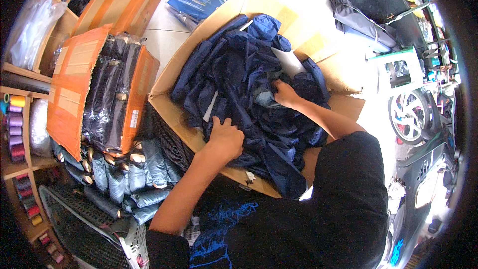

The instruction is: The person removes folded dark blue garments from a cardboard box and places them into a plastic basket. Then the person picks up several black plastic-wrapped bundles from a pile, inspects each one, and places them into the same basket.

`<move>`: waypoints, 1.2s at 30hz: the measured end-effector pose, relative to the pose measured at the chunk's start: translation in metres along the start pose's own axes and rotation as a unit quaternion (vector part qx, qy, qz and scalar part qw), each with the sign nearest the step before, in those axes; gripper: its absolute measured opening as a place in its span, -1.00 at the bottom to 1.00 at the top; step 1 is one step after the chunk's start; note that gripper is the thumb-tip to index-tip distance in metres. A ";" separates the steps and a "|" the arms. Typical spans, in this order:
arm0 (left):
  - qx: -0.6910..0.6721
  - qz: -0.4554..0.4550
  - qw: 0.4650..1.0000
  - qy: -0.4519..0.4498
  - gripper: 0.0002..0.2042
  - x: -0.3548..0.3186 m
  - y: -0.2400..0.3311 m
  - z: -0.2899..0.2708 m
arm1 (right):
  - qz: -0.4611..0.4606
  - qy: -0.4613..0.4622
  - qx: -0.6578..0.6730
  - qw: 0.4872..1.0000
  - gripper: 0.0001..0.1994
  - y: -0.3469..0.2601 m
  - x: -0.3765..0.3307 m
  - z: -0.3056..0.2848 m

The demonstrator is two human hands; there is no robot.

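An open cardboard box [172, 77] in front of me holds a heap of thin, crinkled navy fabric [231, 65]. My left hand [226, 139] is at the box's near left side, its fingers bent onto the cloth and their tips partly hidden. Deeper in the heap, my right hand [288, 94] pinches a fold of the fabric. Beside that hand lies a lighter grey-blue patch [265, 97]. A narrow white strip [211, 107] shows in the cloth near my left fingers, and a wider white piece [289, 62] sticks out toward the far right.
To the left, an orange-taped carton [69, 89] holds dark plastic-wrapped packs [110, 89]. Rolled dark bundles [149, 162] lie below it, beside a grey plastic basket [89, 224]. Thread spools [16, 124] fill a shelf. A blue packet [199, 0] lies beyond; a motorbike wheel [409, 117] stands right.
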State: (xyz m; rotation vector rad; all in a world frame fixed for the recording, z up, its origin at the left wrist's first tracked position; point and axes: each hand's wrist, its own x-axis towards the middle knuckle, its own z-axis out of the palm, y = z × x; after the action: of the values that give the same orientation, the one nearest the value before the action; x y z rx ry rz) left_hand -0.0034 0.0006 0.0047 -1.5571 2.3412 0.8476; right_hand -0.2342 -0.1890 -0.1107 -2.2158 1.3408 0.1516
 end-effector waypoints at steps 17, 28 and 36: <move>-0.014 0.008 0.999 0.047 -0.75 -0.002 -0.001 0.004 | -0.010 0.116 0.059 0.991 -0.65 0.003 -0.006 -0.023; -0.026 0.005 0.999 0.032 -0.75 -0.001 -0.002 -0.003 | -0.045 -0.040 -0.029 0.998 -0.62 -0.047 -0.014 -0.024; -0.055 -0.022 0.998 0.015 -0.52 0.013 -0.008 -0.020 | -0.199 -0.079 0.210 0.954 -0.63 -0.067 -0.028 -0.155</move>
State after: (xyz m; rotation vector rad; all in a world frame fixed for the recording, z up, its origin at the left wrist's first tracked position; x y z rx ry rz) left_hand 0.0013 -0.0230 0.0118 -1.6691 2.3057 0.9648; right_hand -0.2184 -0.2206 0.0571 -2.0047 0.7356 -0.0967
